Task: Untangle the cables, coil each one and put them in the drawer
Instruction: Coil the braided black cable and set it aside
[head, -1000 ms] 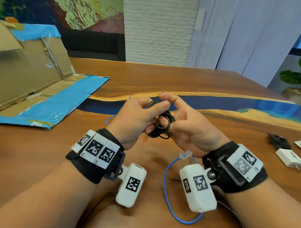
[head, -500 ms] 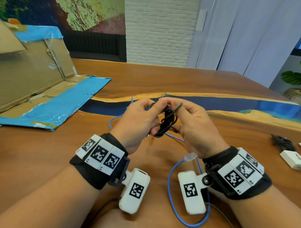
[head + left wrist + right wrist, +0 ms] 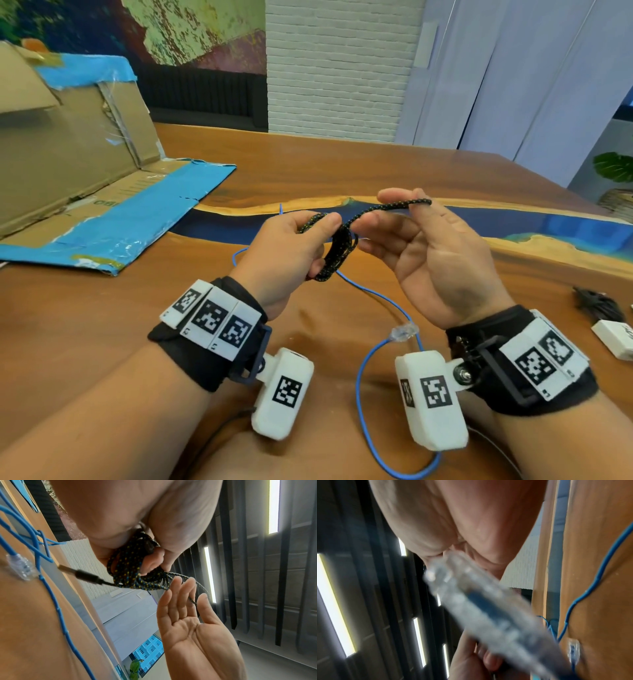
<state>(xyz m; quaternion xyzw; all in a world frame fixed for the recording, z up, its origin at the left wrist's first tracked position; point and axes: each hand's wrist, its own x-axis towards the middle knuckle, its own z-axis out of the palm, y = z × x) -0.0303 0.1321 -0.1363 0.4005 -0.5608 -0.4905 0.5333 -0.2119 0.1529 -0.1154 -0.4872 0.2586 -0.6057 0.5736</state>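
A black braided cable (image 3: 337, 250) with yellow and blue flecks hangs as a small coil from my left hand (image 3: 318, 240), which grips it above the table. My right hand (image 3: 403, 200) pinches the coil's free end between thumb and forefinger, up and to the right; its other fingers are straight. In the left wrist view the coil (image 3: 137, 574) shows a black USB plug (image 3: 82, 573) sticking out. A blue network cable (image 3: 363, 377) lies loose on the wooden table (image 3: 342, 164) under my hands, its clear plug (image 3: 404, 331) between my wrists.
A flattened cardboard box with blue tape (image 3: 85, 171) lies at the far left. At the right edge lie a white charger (image 3: 613, 339) and a black cable bundle (image 3: 596, 303). A blurred clear plug (image 3: 471, 595) fills the right wrist view.
My hands were together on the black coil. The right hand has drawn the free end out, up and to the right, while the left keeps hold of the coil.
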